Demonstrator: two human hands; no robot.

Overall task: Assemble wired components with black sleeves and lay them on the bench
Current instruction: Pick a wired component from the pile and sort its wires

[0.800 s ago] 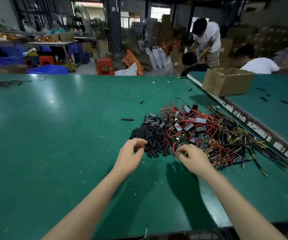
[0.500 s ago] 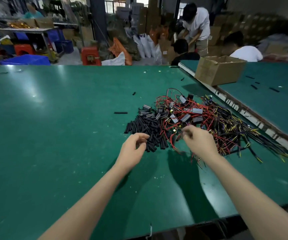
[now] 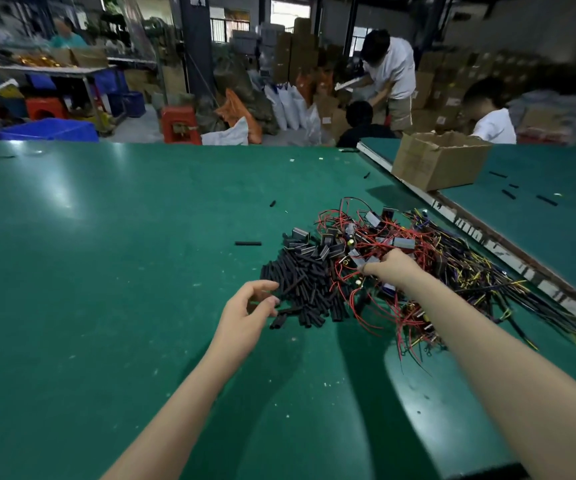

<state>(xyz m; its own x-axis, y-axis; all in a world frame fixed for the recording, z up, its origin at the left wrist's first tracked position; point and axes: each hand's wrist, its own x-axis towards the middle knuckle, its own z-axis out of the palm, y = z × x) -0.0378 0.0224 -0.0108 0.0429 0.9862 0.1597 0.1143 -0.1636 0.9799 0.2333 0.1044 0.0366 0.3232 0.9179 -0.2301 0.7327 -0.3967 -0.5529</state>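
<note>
A heap of short black sleeves (image 3: 307, 285) lies mid-bench on the green bench (image 3: 106, 271). Right of it spreads a tangle of wired components (image 3: 400, 244), small grey and black blocks with red, yellow and black leads. My left hand (image 3: 245, 310) hovers at the near-left edge of the sleeve heap, fingers loosely curved and spread, thumb tip by a sleeve. My right hand (image 3: 392, 268) reaches into the tangle with fingers curled down, pinching a wired component among the red leads. What lies under its fingertips is hidden.
A single black sleeve (image 3: 248, 243) lies left of the heap. An open cardboard box (image 3: 438, 161) stands on the adjoining bench (image 3: 539, 230) at right, past a worn edge strip (image 3: 508, 251). Several people work among boxes and sacks at the back.
My right hand has pushed forward from the near edge of the tangle into its middle. My left hand's fingers have spread apart at the sleeve heap. The camera view has shifted.
</note>
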